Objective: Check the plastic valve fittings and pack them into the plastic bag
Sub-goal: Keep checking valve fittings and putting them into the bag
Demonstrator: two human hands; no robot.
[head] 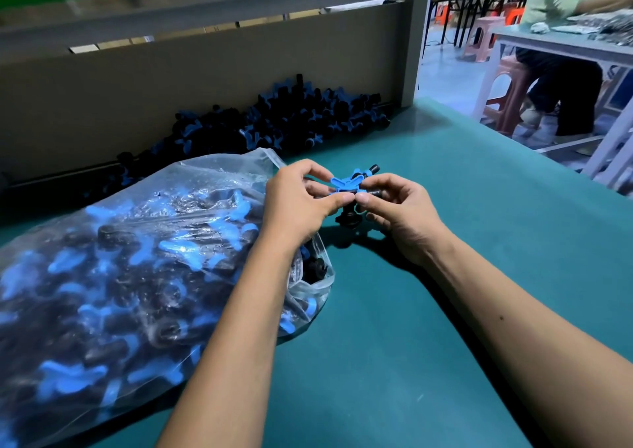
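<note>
Head | plastic bag (113, 214) full of valve fittings (144, 276) | mouth open

Black valve fitting (349, 190) with blue winged handle, held above the desk just right of the bag's mouth; clear plastic bag (130, 276) lying on its side, stuffed with like fittings; loose fittings pile (291, 118) heaped behind against the divider

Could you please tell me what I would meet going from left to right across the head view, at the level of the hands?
Plastic bag full of fittings → left hand → blue-handled valve fitting gripped by both hands → right hand → bare green table.
</note>
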